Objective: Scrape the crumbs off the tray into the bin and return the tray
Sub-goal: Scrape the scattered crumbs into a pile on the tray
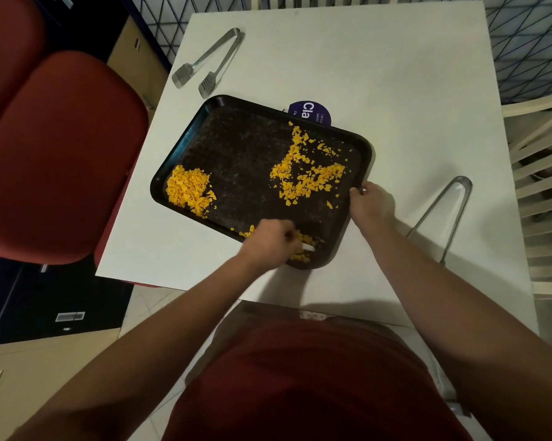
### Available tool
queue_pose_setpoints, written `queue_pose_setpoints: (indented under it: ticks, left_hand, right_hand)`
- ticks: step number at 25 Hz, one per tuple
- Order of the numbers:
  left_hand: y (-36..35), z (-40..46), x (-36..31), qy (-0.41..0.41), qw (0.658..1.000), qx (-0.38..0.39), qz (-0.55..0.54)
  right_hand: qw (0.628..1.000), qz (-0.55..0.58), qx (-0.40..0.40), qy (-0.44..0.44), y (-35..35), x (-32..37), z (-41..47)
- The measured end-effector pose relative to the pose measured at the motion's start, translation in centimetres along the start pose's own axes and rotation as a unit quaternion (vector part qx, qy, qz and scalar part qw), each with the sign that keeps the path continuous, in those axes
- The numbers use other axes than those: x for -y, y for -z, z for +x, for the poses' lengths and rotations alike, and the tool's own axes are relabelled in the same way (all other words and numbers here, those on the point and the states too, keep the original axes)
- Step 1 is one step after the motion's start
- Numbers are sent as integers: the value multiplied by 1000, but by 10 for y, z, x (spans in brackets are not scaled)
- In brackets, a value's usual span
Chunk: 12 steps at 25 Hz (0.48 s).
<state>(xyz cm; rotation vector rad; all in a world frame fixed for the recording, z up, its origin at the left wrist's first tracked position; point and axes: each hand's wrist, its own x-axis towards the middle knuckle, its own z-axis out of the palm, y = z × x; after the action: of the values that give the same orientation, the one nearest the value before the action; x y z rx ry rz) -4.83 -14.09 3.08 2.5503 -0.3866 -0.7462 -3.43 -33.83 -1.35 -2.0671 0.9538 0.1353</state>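
Note:
A black tray (236,160) lies askew on the white table (379,90). Yellow-orange crumbs sit on it in a heap at its left end (188,187), a scattered patch at the right (306,173) and a few at the near edge beside my left hand. My left hand (268,243) is over the tray's near edge, fingers curled round a small white scraper (308,247) that touches the crumbs there. My right hand (371,202) grips the tray's right rim. No bin is in view.
Metal tongs (209,60) lie at the table's far left, and a second pair (443,214) lies right of my right arm. A purple round sticker (311,113) peeks out behind the tray. A red chair (55,154) stands left; white slatted chairs (541,186) stand right.

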Motion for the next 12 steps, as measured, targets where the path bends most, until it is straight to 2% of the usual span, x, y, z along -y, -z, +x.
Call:
queue_pose_setpoints:
  ticks: [3,8,10,12]
  left_hand:
    - [-9,4,-9,-12,998,48,35]
    - [28,1,25,48,989,-21,140]
    - [39,0,33,45,989,-44,134]
    - [37,1,29,15,997,-27,69]
  right_hand:
    - [999,-28,-22,18,-4,0,0]
    - [999,1,-41,-22,-10,4,-4]
    - [994,44,-89,-34,-13,4,-11]
    - [991,62,-119,-28,-17,2,-23]
